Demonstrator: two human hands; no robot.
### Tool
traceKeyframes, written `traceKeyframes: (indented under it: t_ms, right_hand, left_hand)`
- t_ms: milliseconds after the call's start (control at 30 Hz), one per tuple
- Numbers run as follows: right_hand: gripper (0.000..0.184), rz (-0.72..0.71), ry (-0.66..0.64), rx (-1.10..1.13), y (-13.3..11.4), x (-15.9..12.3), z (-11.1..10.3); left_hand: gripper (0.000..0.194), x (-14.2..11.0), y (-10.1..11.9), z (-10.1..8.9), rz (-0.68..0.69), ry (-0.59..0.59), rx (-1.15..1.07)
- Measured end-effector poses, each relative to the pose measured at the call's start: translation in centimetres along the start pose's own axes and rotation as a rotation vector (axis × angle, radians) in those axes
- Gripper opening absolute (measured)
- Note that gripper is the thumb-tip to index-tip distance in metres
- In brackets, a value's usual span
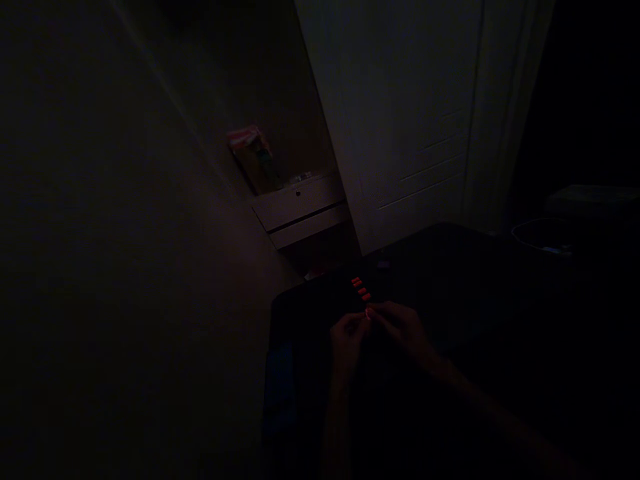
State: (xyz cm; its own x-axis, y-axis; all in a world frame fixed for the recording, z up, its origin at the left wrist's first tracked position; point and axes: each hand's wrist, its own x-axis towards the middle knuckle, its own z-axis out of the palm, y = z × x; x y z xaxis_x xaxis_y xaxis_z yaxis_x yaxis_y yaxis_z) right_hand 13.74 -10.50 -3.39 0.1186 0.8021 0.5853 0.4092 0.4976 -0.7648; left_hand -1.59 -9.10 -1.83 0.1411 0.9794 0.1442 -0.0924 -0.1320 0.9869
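The scene is very dark. My left hand (pixel 349 333) and my right hand (pixel 400 321) meet over a dark table, fingertips pinched together. Between them a small thing with a reddish glow (pixel 369 312) shows; its kind is too dim and small to make out. Both hands appear to grip it, thumbs and forefingers closed. Just beyond the fingertips lie several short red bar-shaped pieces (pixel 362 291) in a slanting row, apart from the hands. The lower palms and forearms fade into shadow.
The dark table (pixel 320 288) has a rounded far edge. A bluish flat item (pixel 280 387) lies at its left side, and a small dark object (pixel 383 265) sits near the far edge. Beyond stand a drawer unit (pixel 305 210), a pale door (pixel 410 113) and, at right, a white cable (pixel 520 233).
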Motion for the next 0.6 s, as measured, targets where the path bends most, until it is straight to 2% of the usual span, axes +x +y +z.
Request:
traceKeyframes:
  t_ms: [100, 300, 600]
  right_hand:
    - [0.018, 0.101, -0.001, 0.078, -0.42, 0.00, 0.06]
    - [0.023, -0.031, -0.083, 0.163, -0.94, 0.16, -0.15]
    - [0.016, 0.016, -0.042, 0.120, -0.95, 0.08, 0.08]
  left_hand:
    - [0.034, -0.05, 0.30, 0.18, -0.015, 0.040, 0.020]
    - [0.035, -0.02, 0.56, 0.02, 0.088, 0.084, 0.166]
    - [0.025, -0.32, 0.48, -0.19, 0.088, 0.061, 0.142]
